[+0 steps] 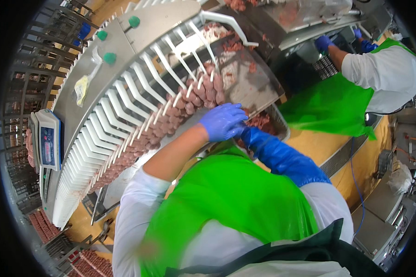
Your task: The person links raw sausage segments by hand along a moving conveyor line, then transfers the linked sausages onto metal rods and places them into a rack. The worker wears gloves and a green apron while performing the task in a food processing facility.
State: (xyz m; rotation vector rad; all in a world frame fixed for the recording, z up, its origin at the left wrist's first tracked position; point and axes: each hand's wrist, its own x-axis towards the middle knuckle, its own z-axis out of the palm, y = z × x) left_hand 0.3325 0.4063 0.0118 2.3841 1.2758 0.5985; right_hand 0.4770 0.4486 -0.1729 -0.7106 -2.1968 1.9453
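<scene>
My left hand (pixel 222 122), in a purple glove, reaches in front of the nearest sausages with its fingers stretched to the right, and I see nothing held in it. My right hand (pixel 238 131) meets it at the fingertips; most of it is hidden behind the left, and its fingers do not show. A blue plastic sleeve (pixel 282 154) covers my right forearm. Linked raw sausages (pixel 210 90) hang in loops from the white hooks (pixel 138 90) of a curved conveyor, just beyond my left hand. Beside my right hand, a tub (pixel 284 129) holds reddish meat scraps (pixel 261 122).
A metal tray (pixel 249 87) with meat bits stands ahead. At the right, another person in a green apron (pixel 330 106) works at a machine. A digital scale (pixel 48 141) stands left of the conveyor. A blue cable (pixel 356 184) crosses the yellow floor. Sausage racks (pixel 90 264) stand lower left.
</scene>
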